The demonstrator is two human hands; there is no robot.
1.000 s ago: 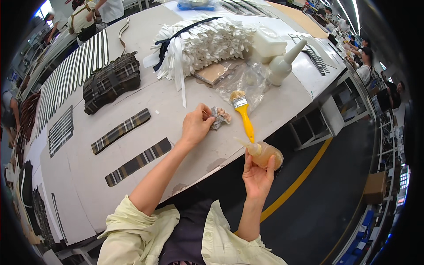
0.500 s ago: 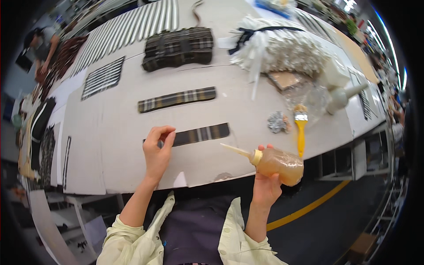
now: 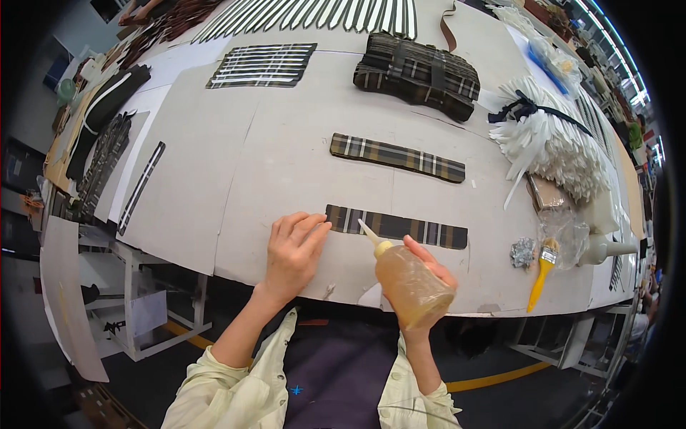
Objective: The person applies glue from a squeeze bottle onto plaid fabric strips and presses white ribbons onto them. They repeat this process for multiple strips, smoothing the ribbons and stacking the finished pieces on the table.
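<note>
A dark plaid fabric strip [image 3: 400, 227] lies flat near the table's front edge. At its left end my left hand [image 3: 294, 254] has its fingers bent together, the tips against the strip's corner. My right hand [image 3: 434, 266] is wrapped around a squeeze bottle [image 3: 414, 286] of amber liquid. The bottle tilts, and its pale pointed nozzle [image 3: 368, 232] reaches over the left part of the strip. Whether the tip touches the cloth, I cannot tell. Farther back, a second, thicker-looking plaid strip [image 3: 396, 157] lies roughly parallel to the first.
Behind are a tied plaid bundle [image 3: 418, 75], a striped stack [image 3: 263, 66] and a row of white-faced strips [image 3: 307, 18]. To the right are a white strip bundle [image 3: 554, 139], a yellow-handled brush [image 3: 543, 275], a crumpled grey lump [image 3: 524, 252] and another nozzle bottle [image 3: 607, 250].
My view has shifted, so the table's things appear farther right. The bottle has swung from right of the strip to over it. My left hand has moved to the strip's left end.
</note>
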